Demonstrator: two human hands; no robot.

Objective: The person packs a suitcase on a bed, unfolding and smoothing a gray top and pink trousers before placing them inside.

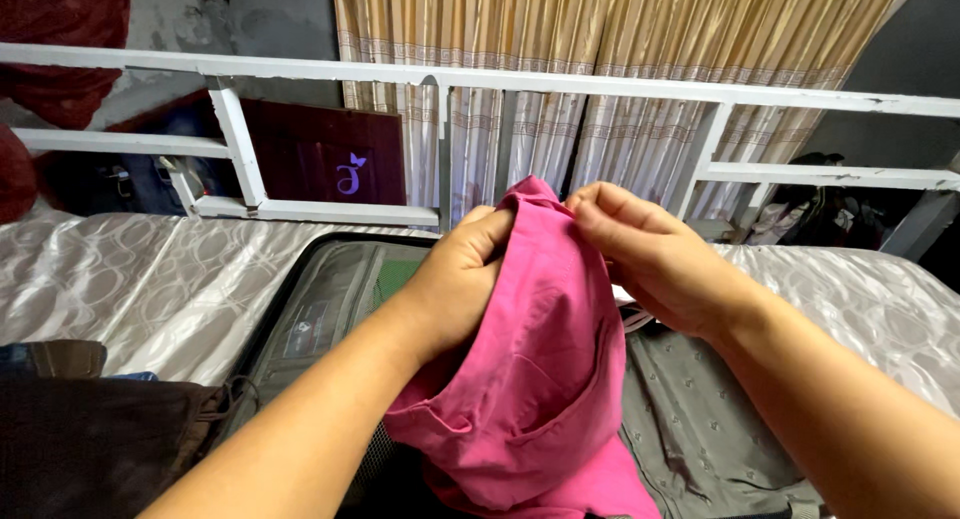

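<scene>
A pink garment (545, 379) hangs in front of me, bunched and folded, its lower part drooping over an open grey suitcase (330, 299). My left hand (455, 279) grips the garment's upper left edge with the fingers curled into the cloth. Pinching the top edge from the right is my right hand (650, 254), thumb and fingers closed on the fabric. Both hands meet near the garment's peak, above the suitcase.
The suitcase lies on a bed with a shiny grey patterned cover (130, 279). A white metal bed rail (480, 79) runs across behind, with striped beige curtains (600, 29) beyond. Dark clothing (90, 439) lies at lower left. A dark red board (325, 154) leans behind the rail.
</scene>
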